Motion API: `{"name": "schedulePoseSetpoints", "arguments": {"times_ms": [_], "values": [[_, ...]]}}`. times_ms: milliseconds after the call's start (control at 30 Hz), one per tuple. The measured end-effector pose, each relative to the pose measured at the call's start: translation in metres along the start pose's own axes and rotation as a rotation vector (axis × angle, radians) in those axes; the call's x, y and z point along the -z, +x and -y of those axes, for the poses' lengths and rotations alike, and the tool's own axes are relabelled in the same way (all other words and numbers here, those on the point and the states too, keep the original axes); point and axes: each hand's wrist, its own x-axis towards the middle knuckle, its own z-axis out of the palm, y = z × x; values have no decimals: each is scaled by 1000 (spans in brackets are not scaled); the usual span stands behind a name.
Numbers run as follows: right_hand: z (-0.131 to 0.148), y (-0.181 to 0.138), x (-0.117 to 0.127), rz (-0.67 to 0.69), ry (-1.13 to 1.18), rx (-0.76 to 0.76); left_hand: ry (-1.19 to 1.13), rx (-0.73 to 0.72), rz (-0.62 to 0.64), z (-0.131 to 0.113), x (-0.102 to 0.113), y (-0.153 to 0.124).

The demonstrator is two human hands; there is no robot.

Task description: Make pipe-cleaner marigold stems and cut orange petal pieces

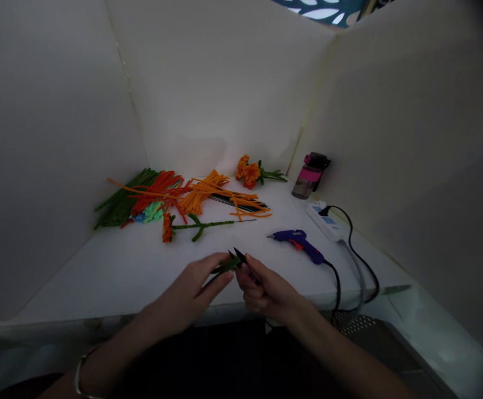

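Near the table's front edge, my left hand (200, 282) is closed on a short green pipe cleaner (227, 266), held between thumb and fingers. My right hand (271, 289) grips a pair of scissors (240, 255), whose dark blades are a little apart beside the pipe cleaner's end. Fingers hide the scissors' handles. Just beyond my hands lies an orange pipe-cleaner flower (167, 228) on its side, its green-wrapped stem (214, 224) pointing right with bare wire at the tip.
Bundles of green (121, 202), red-orange (154, 191) and orange pipe cleaners (202, 194) lie at the back left. Behind are finished orange flowers (250, 174). A blue glue gun (297, 241), a power strip (324, 220) with cords and a bottle (309, 176) stand right. White panels enclose the table.
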Motion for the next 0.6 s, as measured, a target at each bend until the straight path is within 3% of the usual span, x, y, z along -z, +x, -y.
{"name": "schedulePoseSetpoints", "arguments": {"times_ms": [67,167,267,333,367,433,467,500,533,600], "values": [[-5,1,-8,-41,9,38,24,35,-75,4,-17,-3],[-18,1,-23,-99,54,55,174,-98,-260,15,-31,-12],[-25,-12,-31,-119,113,-42,255,-198,-240,29,-22,-26],[-13,-33,-26,-155,94,5,335,-219,-264,37,-3,-37],[-2,-47,-20,-256,82,205,400,-184,-365,41,7,-42],[25,-72,-4,-323,120,417,547,31,-571,45,26,-49],[35,-81,4,-431,173,657,570,105,-601,44,31,-49],[42,-86,11,-526,228,771,529,81,-538,42,32,-48],[44,-85,15,-567,245,681,463,22,-417,39,31,-44],[30,-71,16,-503,197,410,296,0,-227,27,19,-34]]}}
